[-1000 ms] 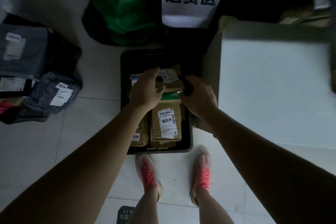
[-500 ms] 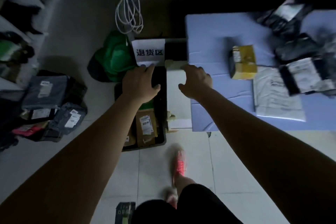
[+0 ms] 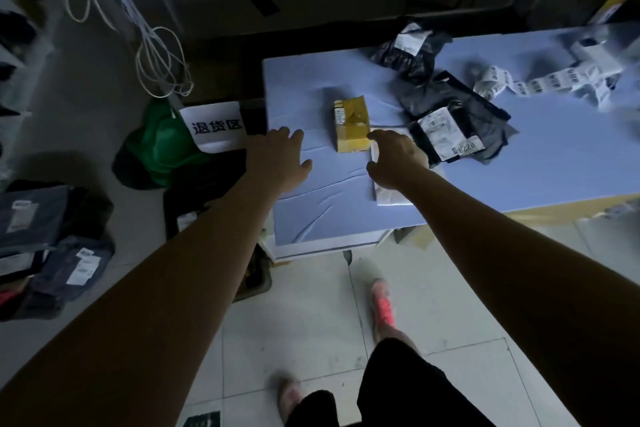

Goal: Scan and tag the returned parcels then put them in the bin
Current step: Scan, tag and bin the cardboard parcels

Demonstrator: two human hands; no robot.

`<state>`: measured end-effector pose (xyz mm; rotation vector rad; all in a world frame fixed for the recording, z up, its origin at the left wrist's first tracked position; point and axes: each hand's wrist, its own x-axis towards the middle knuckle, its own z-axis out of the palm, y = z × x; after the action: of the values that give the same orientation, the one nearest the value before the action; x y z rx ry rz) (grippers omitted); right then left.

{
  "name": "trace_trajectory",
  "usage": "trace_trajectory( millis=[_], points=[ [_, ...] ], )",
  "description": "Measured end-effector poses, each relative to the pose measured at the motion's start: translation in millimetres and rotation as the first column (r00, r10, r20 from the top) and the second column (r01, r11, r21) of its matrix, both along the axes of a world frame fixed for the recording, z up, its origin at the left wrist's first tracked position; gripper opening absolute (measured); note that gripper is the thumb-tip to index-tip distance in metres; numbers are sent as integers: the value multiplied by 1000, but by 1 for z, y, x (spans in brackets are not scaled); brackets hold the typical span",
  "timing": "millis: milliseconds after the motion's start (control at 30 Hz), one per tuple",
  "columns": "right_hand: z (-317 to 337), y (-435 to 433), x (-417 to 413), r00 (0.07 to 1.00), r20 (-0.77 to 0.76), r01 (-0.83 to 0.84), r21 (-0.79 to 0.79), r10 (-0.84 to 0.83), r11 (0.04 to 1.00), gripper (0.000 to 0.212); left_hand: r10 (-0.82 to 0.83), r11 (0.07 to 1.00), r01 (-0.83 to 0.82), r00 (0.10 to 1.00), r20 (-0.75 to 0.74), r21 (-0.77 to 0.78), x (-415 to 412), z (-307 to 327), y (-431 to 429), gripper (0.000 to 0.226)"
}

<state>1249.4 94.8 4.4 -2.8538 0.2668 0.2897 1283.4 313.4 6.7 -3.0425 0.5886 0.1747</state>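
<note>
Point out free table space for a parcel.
Bare: near-left corner of the table, by the left hand; far-left strip behind the yellow box; near-right stretch in front of the black bags. Crowded: far right, bags and label strip.

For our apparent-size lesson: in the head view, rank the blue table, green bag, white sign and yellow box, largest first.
1. blue table
2. green bag
3. white sign
4. yellow box
The last two look close; the sign is farther away, so real order is unsure.

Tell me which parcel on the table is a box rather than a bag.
The yellow box, just beyond the right hand. The others on the blue table are flat: dark bags and a white mailer.
</note>
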Motion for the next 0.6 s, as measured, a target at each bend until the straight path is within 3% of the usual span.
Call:
trace_trajectory(
  millis=[100,167,333,433,600],
  points=[
    [-28,-36,33,997,31,-74,-33,75,997,50,132,980,-156,976,-176,-126,27,-35,-41,65],
    [-50,-54,59,998,25,-68,88,66,994,44,225,919,-314,914,-337,-239,50,-61,-69,70],
    [-97,-81,110,981,-88,-133,345,173,929,62,345,599,-649,738,-580,-469,96,-114,-130,51],
    [-111,-83,130,979,-104,-111,457,177,882,58,436,412,-748,663,-608,-520,105,-132,-144,33],
    [-107,-95,142,997,32,-79,578,75,812,34,506,318,-723,677,-535,-613,109,-124,-152,8]
  ],
)
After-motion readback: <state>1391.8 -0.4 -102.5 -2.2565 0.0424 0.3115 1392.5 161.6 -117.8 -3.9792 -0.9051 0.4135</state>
